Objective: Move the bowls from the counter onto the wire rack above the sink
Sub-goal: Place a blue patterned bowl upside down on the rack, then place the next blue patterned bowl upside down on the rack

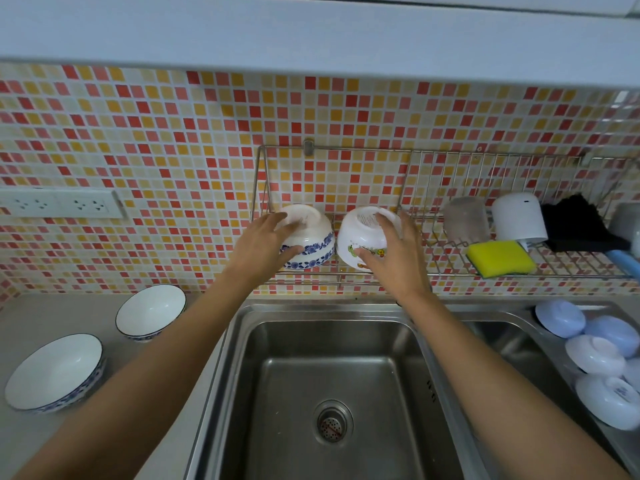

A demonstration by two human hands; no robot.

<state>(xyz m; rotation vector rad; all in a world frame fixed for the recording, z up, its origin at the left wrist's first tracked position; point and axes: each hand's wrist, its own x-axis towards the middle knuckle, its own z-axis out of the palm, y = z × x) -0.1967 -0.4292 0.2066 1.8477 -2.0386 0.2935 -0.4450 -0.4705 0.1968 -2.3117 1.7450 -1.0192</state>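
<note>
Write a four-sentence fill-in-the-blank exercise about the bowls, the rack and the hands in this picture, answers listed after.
1. Each hand holds a bowl on the wire rack, turned ____ down.
2. The left hand grips the bowl with the ____ floral band.
3. The right hand grips the cartoon-printed bowl; further right on the rack lies a ____ sponge.
4. Upright bowls on the counter left of the sink: ____.

Answers: upside; blue; yellow; two

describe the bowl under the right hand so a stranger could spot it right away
Find the wire rack on the tiled wall above the sink. At its left end two white bowls sit upside down, side by side, each under a hand. The one under the right hand is the cartoon bowl, with colourful figures, while the blue-flowered bowl beside it has a blue floral band.
</note>
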